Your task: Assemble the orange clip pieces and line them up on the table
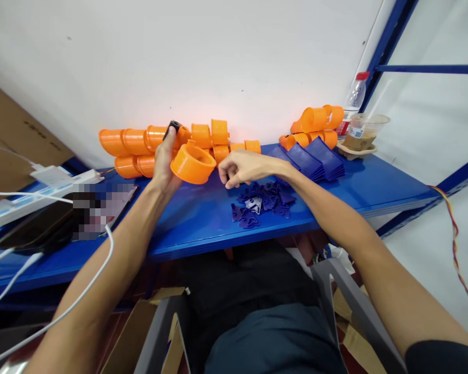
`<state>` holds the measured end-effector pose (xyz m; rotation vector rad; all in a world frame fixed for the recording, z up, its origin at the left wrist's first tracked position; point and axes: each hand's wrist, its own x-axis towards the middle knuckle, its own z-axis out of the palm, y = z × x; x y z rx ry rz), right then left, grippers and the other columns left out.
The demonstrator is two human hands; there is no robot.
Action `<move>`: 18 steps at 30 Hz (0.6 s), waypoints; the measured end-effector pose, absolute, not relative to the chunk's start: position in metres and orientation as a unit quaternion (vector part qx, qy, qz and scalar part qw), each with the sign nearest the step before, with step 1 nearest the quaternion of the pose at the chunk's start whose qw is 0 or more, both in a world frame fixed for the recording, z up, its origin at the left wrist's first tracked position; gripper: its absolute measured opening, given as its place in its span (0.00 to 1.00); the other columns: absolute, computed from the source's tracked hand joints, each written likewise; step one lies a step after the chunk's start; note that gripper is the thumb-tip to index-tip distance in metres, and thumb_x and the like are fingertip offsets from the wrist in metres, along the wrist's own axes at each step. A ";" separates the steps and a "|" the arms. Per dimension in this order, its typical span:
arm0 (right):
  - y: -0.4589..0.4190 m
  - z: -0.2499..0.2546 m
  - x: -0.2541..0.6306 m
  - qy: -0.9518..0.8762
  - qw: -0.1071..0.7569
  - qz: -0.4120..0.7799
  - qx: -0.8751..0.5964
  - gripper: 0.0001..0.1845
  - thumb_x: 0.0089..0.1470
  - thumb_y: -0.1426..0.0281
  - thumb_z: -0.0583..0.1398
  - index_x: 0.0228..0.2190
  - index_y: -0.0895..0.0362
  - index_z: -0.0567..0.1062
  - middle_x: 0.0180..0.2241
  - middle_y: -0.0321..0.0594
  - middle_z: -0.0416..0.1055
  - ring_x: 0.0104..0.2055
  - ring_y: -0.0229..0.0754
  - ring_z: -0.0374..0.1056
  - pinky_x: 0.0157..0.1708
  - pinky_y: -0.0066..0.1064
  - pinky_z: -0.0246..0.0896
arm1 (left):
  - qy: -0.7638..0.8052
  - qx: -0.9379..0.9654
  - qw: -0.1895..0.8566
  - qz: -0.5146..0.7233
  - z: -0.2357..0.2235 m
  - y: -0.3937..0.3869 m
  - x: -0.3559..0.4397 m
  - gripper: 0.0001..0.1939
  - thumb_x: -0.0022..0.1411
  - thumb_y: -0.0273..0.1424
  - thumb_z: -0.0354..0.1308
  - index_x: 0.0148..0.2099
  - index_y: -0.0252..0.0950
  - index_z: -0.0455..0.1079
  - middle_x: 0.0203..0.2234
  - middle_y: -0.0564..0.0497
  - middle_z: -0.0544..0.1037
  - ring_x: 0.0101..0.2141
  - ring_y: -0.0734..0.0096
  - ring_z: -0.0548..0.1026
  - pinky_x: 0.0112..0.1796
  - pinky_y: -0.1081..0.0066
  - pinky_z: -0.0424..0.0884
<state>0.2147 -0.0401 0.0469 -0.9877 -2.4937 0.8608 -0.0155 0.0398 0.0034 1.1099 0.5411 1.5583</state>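
Note:
My left hand [164, 163] is wrapped round an orange plastic ring-shaped part [194, 169], held raised over the tabletop with its round opening facing up. A small black piece [174, 127] shows at the thumb of that hand. Just right of the orange part is my right hand [244, 167], with its fingers curled and pinched together. Whatever may be between those fingertips is too small to make out. Below the right hand lies a loose pile of small dark blue flat pieces [269, 200], one of them catching the light.
Orange parts [134, 141] are stacked along the wall, with more [315, 120] at right. Dark blue flat sheets [308, 161] lie before these. A drink cup [361, 136] and bottle [354, 98] stand far right. A power strip [42, 195] and cables occupy the blue table's [195, 223] left.

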 end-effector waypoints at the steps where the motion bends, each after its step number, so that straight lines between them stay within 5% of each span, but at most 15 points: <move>1: -0.043 0.049 0.215 -0.878 0.149 0.294 -0.348 0.06 0.53 0.81 0.66 0.31 0.59 0.78 0.22 0.31 0.73 0.21 0.33 0.64 0.27 0.28 0.58 | 0.223 0.449 0.555 0.664 0.004 0.040 -0.015 0.18 0.69 0.47 0.71 0.46 0.36 0.78 0.40 0.48 0.86 0.40 0.66 0.83 0.46 0.69 0.81; 10: -0.055 0.035 0.196 -0.919 0.009 0.215 -0.330 0.11 0.46 0.85 0.69 0.27 0.58 0.80 0.21 0.28 0.70 0.26 0.35 0.63 0.32 0.31 0.53 | 0.216 0.428 0.583 0.657 0.005 0.037 -0.012 0.17 0.70 0.45 0.71 0.45 0.36 0.78 0.38 0.50 0.86 0.39 0.68 0.82 0.42 0.71 0.80; 18: -0.050 0.031 0.196 -0.904 0.151 0.260 -0.305 0.15 0.43 0.88 0.62 0.20 0.57 0.72 0.19 0.29 0.70 0.24 0.33 0.64 0.30 0.29 0.54 | 0.245 0.511 0.540 0.622 0.000 0.045 -0.023 0.29 0.62 0.57 0.74 0.49 0.39 0.73 0.38 0.53 0.85 0.45 0.65 0.79 0.43 0.69 0.77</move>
